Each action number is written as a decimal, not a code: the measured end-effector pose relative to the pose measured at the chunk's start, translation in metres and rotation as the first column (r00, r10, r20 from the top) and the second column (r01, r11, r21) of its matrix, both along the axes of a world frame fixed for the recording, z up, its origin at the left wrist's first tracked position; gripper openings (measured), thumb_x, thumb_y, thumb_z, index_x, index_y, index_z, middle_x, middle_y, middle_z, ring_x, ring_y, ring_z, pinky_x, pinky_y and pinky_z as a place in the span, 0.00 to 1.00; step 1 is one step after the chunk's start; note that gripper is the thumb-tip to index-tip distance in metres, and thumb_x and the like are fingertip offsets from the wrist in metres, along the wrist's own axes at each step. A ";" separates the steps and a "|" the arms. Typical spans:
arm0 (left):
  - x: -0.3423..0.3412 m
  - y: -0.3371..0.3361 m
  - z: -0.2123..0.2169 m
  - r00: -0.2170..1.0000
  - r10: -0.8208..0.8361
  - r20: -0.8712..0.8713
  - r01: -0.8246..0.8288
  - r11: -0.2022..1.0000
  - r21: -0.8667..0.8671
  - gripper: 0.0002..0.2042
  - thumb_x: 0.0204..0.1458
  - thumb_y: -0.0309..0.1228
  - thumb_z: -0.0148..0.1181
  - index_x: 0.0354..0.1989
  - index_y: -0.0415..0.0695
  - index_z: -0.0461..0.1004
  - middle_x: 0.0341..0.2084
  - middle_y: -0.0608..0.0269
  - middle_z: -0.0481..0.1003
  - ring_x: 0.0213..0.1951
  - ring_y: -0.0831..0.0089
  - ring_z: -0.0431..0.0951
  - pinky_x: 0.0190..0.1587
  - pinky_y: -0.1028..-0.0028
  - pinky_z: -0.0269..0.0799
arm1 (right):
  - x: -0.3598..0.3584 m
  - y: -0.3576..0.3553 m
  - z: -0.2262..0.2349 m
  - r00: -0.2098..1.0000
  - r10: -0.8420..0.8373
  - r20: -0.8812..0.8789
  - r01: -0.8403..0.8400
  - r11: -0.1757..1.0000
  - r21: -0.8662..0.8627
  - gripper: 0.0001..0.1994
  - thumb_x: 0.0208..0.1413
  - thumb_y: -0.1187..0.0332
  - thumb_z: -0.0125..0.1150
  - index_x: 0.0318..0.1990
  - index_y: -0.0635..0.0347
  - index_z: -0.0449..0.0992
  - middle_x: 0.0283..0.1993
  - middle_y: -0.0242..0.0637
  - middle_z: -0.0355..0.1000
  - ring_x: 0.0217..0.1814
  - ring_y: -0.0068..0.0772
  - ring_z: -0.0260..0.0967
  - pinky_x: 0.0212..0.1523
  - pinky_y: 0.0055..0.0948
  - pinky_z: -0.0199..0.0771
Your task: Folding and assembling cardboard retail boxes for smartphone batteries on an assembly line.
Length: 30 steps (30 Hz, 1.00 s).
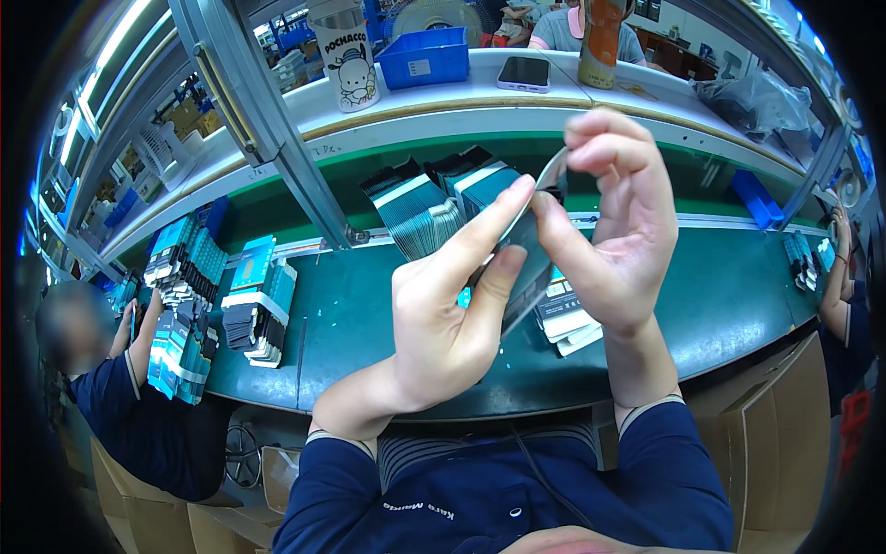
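Both forearms rise from the lower edge in dark blue sleeves, wrists bare. Left hand (443, 319) is raised, palm turned inward, index finger stretched up and to the right, thumb pressing forward. Right hand (614, 235) stands higher, fingers curled over, thumb meeting the left fingertip.

Flat packaging sleeve (528, 242) pinched between left hand (452, 319) and right hand (618, 245): thin card, dark, slight sheen. Conveyor belt (369, 314): matt green rubbery surface, smooth. Stacks of card sleeves (420, 214) at belt's far edge: printed paperboard, satin. Shelf (480, 102) above: glossy white laminate. Blue bin (425, 57): moulded plastic. Frame post (268, 129): brushed aluminium. Sleeves (351, 489): navy cloth, matt.
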<state>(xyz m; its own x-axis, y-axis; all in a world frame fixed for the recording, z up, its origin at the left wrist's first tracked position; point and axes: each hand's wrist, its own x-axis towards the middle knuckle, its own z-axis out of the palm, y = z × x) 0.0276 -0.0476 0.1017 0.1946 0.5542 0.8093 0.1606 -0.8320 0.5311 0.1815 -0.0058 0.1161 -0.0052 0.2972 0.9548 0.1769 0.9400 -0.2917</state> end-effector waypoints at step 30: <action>-0.023 0.011 0.021 0.959 0.218 -0.181 -0.087 0.834 0.545 0.10 0.30 0.18 0.63 0.25 0.40 0.73 0.23 0.59 0.73 0.23 0.64 0.75 0.25 0.72 0.71 | 0.013 -0.042 0.019 0.831 0.510 0.224 -0.408 0.831 -0.378 0.12 0.35 0.74 0.71 0.28 0.60 0.74 0.32 0.35 0.63 0.35 0.28 0.61 0.36 0.25 0.59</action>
